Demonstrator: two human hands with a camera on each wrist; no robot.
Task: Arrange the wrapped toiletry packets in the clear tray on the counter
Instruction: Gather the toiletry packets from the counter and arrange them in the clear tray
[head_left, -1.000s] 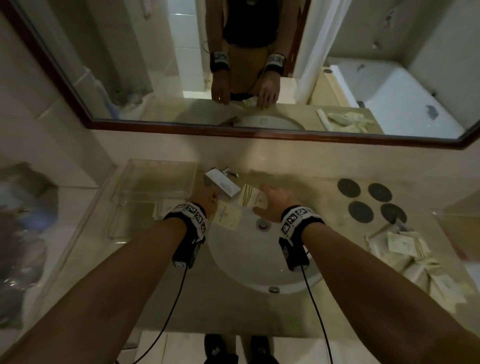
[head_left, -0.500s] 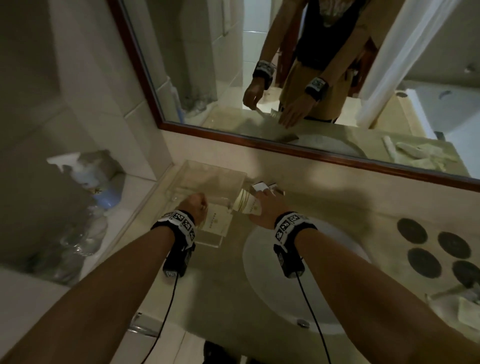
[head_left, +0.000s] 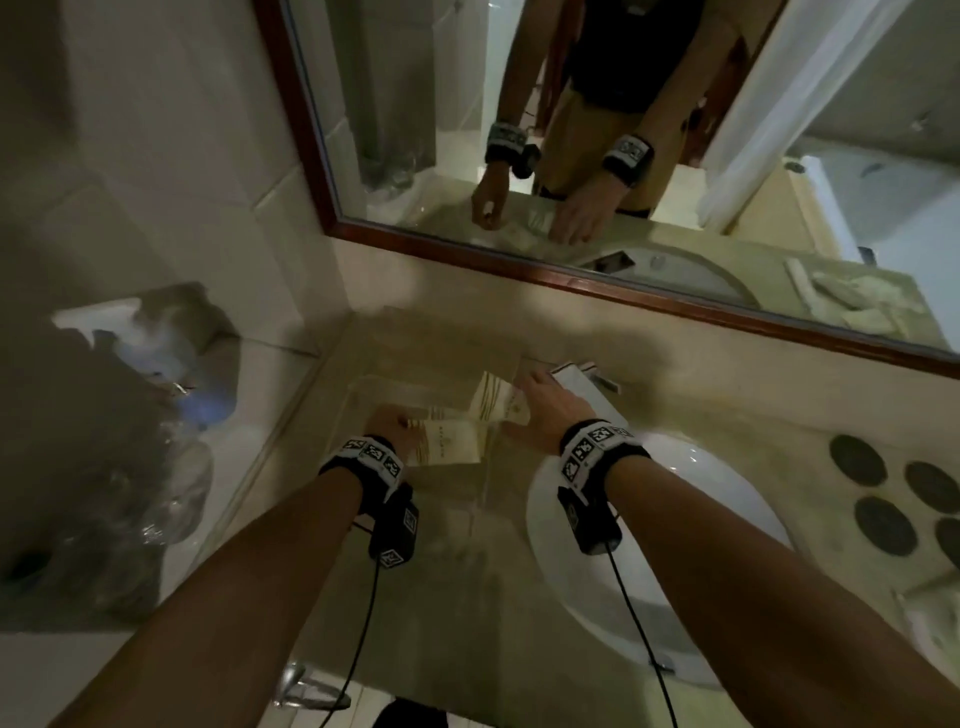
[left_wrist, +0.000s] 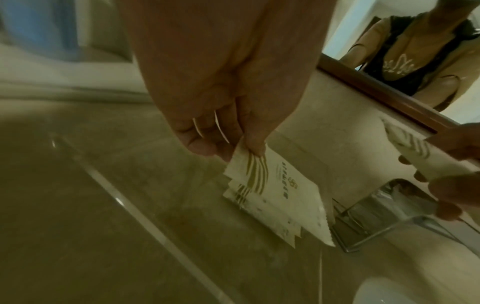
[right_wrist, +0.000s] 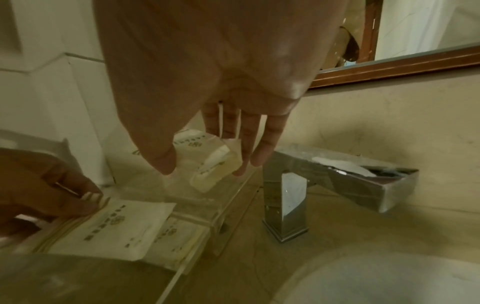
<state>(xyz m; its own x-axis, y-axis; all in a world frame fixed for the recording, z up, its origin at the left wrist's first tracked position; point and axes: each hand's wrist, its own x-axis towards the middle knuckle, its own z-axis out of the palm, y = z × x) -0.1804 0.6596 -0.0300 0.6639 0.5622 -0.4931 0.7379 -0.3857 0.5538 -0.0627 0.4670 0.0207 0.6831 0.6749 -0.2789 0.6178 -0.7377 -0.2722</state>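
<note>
The clear tray (head_left: 366, 387) stands on the counter left of the sink, and both hands are over it. My left hand (head_left: 402, 423) pinches a white packet with gold stripes (head_left: 449, 441) by one end. In the left wrist view that packet (left_wrist: 280, 197) hangs from the finger and thumb tips (left_wrist: 233, 150), with a second packet just under it. My right hand (head_left: 519, 410) holds another striped packet (head_left: 493, 400) near the tray's far right corner. The right wrist view shows this packet (right_wrist: 215, 170) between thumb and fingers (right_wrist: 205, 167), above the tray wall (right_wrist: 221, 216).
A chrome faucet (right_wrist: 324, 179) stands just right of the tray, beside the white basin (head_left: 675, 545). Dark round discs (head_left: 857, 460) lie on the counter at the right. A spray bottle (head_left: 150, 338) and plastic bottles crowd the ledge at the left. A framed mirror (head_left: 623, 286) runs behind.
Both hands have carried their packets left, from above the basin to over the clear tray. My view has swung left with them.
</note>
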